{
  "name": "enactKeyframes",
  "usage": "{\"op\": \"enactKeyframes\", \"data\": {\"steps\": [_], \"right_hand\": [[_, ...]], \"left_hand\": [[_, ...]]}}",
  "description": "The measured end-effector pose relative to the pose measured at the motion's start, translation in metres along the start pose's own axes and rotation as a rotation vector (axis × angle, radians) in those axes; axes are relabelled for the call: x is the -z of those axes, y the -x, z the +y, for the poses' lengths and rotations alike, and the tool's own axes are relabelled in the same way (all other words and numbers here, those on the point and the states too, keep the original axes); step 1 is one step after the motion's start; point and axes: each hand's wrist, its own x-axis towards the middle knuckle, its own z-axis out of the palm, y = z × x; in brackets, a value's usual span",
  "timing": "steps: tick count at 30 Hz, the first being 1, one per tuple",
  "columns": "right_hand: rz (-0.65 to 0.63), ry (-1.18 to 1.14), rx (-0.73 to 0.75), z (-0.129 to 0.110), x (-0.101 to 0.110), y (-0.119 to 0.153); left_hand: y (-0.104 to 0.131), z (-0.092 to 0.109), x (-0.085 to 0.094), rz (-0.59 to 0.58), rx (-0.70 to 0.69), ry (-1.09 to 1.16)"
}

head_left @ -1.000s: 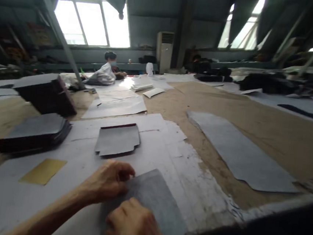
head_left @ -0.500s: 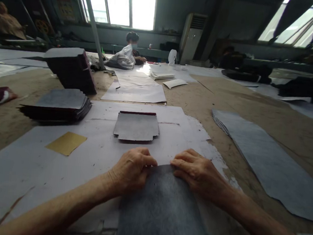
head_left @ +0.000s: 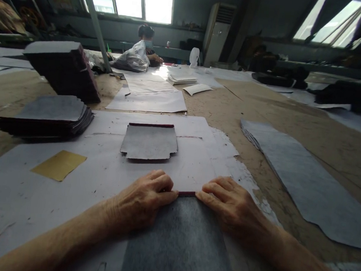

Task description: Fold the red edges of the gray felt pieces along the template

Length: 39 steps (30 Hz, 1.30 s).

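Observation:
A long grey sheet (head_left: 178, 242) lies at the table's near edge, its far edge turned over into a narrow dark red strip. My left hand (head_left: 149, 196) pinches the left end of that strip, fingers curled. At its right end, my right hand (head_left: 228, 199) has its thumb and bent fingers pressed on the fold. Beyond the hands, a smaller grey piece (head_left: 150, 142) with notched corners and a dark red far edge rests on white paper (head_left: 101, 162). A yellow square (head_left: 59, 165) is to the left.
Stacks of grey-topped dark pieces (head_left: 52, 108) (head_left: 62, 66) stand at the left. Long grey sheets (head_left: 304, 177) lie at the right. White papers (head_left: 148, 98), a plastic bag (head_left: 132, 57) and a seated person (head_left: 149, 43) are farther back.
The far edge of the long grey sheet is now folded over, showing a dark red strip between my hands. The view has shifted slightly, moving the surroundings left and up in the picture.

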Motion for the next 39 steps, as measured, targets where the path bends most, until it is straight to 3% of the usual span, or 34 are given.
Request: {"op": "enactKeyframes", "data": {"steps": [4,10,13,17,20,22,24,26,28,33,39], "right_hand": [[-0.013,0.044,-0.021,-0.005,0.000,0.003],[0.035,0.020,-0.227,-0.024,-0.012,0.006],[0.074,-0.112,-0.338,-0.026,-0.012,0.011],[0.113,-0.445,-0.737,-0.012,-0.004,0.019],[0.197,-0.484,-0.945,0.000,0.004,0.018],[0.248,-0.340,-0.844,0.000,0.006,0.010],[0.275,-0.153,-0.609,-0.008,0.004,-0.002],[0.223,-0.044,-0.383,-0.020,-0.003,-0.014],[0.131,-0.019,-0.255,-0.032,-0.013,-0.022],[0.052,0.005,-0.173,-0.042,-0.030,-0.021],[0.068,0.036,-0.136,-0.036,-0.027,-0.021]], "left_hand": [[-0.002,0.001,0.001,-0.045,-0.012,-0.033],[-0.002,-0.003,0.001,-0.035,0.013,0.012],[-0.001,-0.007,0.000,-0.023,0.021,0.041],[-0.001,-0.007,-0.002,0.005,0.002,0.010],[-0.002,-0.005,-0.002,0.006,-0.007,-0.004],[-0.002,-0.004,-0.001,-0.002,-0.008,0.000],[-0.002,-0.004,-0.001,-0.016,-0.004,-0.002],[-0.003,-0.004,0.000,-0.029,-0.001,-0.009],[-0.003,-0.004,0.000,-0.033,0.002,-0.013],[0.005,-0.006,0.007,-0.043,0.027,0.049],[0.029,-0.016,0.023,-0.011,0.094,0.105]]}}
